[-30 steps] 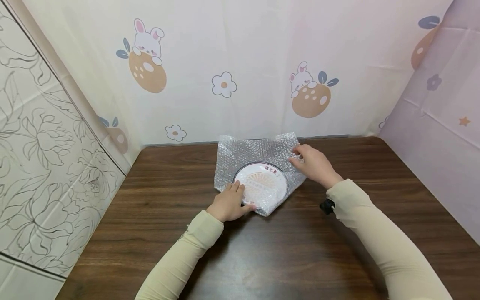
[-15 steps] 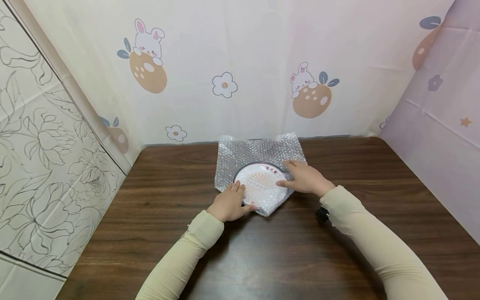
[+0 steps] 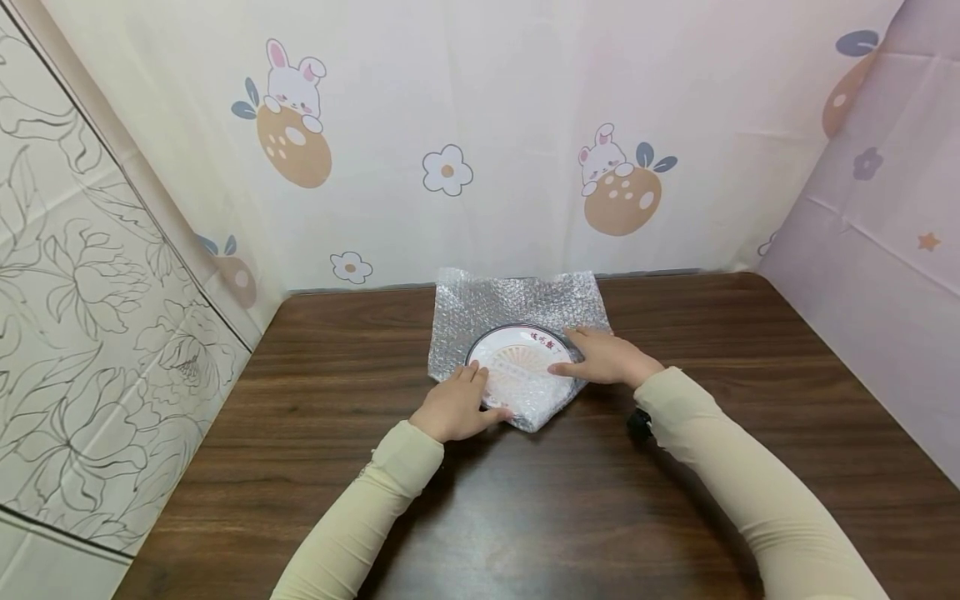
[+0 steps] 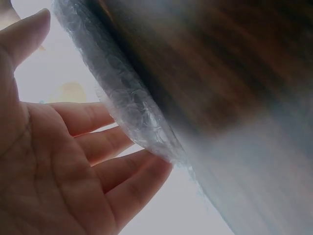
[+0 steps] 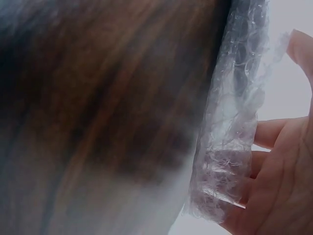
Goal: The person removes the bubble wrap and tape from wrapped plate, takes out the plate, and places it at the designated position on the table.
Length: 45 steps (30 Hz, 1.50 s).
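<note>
A white plate [image 3: 517, 346] with a dark rim and a fan print lies on a sheet of bubble wrap [image 3: 495, 302]. Clear wrap is folded over the plate's near part and comes to a point toward me. My left hand [image 3: 452, 406] rests on the plate's near left edge, its fingers extended against the wrap [image 4: 122, 93] in the left wrist view. On the other side, my right hand [image 3: 606, 357] presses the wrap at the plate's right edge with extended fingers. The right wrist view shows those fingers behind a clear flap of wrap [image 5: 230, 142].
The brown wooden table [image 3: 517, 517] spreads around the wrap. Behind its far edge hangs a pale curtain [image 3: 517, 225] printed with rabbits and flowers, which the wrap's far corners reach. Patterned panels stand at the left and right.
My right hand has moved left from the wrap's right side onto the plate's right edge, bringing the wrap's right side inward. The left hand has stayed in place.
</note>
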Motion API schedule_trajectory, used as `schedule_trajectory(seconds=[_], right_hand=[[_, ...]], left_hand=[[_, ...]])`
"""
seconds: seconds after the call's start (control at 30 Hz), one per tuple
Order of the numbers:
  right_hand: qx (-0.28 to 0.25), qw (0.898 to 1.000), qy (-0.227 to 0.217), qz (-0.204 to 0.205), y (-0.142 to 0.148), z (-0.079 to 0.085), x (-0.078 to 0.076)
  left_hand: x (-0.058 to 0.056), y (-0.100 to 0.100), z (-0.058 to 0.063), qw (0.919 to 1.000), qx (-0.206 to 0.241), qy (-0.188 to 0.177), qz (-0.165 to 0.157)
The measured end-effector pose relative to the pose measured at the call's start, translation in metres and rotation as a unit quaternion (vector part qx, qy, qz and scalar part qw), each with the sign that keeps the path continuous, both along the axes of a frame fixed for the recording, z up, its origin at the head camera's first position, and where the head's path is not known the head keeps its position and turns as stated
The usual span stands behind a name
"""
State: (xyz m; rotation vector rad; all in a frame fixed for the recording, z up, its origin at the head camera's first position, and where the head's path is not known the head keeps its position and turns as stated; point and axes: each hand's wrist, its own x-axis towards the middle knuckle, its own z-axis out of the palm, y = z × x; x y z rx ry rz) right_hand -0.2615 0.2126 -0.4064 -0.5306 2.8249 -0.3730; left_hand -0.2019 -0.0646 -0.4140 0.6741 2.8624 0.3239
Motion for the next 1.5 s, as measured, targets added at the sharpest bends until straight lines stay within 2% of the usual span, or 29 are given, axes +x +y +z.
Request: schedule_trajectory(seconds=[0.23,0.43,0.6,0.83,1.07,1.5], right_hand=[[0.0,1.0,-0.007,0.004,0.001,-0.004,-0.004],[0.007,1.0,-0.009,0.004,-0.001,-0.005,-0.005],[0.007,1.0,-0.006,0.005,-0.001,-0.004,-0.005],[0.008,1.0,-0.005,0.004,0.0,-0.004,-0.005],[0.004,1.0,0.006,0.014,0.0,-0.006,-0.005],[0.003,0.999,0.024,0.023,0.001,-0.001,-0.007]], left_hand=[[-0.004,-0.006,-0.002,0.9995,0.032,-0.006,0.004],[-0.01,-0.013,-0.003,0.9977,0.065,0.014,0.01],[-0.018,-0.021,0.001,0.9948,0.096,0.023,0.022],[-0.033,-0.028,0.001,0.9945,0.097,-0.022,0.034],[-0.042,-0.029,-0.001,0.9932,0.1,-0.059,0.008],[-0.045,-0.029,-0.003,0.9908,0.097,-0.094,0.013]])
